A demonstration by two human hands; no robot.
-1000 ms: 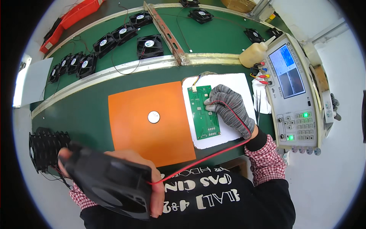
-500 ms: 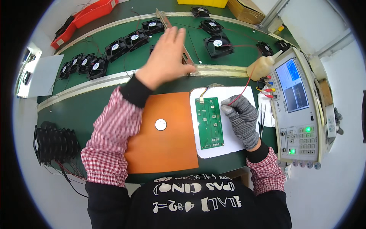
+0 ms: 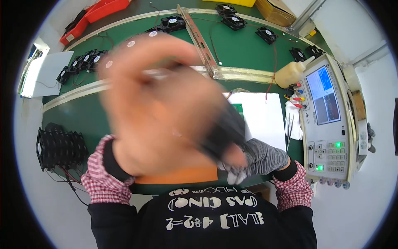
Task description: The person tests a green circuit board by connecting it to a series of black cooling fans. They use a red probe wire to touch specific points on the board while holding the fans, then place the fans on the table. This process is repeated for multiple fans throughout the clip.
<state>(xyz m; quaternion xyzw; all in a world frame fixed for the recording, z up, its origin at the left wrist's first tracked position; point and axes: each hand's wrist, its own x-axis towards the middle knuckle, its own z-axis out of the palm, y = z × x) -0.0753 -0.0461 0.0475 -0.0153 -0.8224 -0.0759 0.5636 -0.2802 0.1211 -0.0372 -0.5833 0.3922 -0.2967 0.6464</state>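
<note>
To the far left of the bare left hand [image 3: 161, 108], a stack of black fans [image 3: 60, 147] stood on the green bench [image 3: 244, 50]. The left hand was raised close to the lens, heavily blurred, its fingers closed on a dark object [image 3: 224, 135] too smeared to identify. Beneath it showed an edge of the orange mat [image 3: 178, 176]. Just right, the gloved right hand [image 3: 259, 159] lay low; its grip could not be determined. Further right stood a grey test instrument [image 3: 331, 124].
</note>
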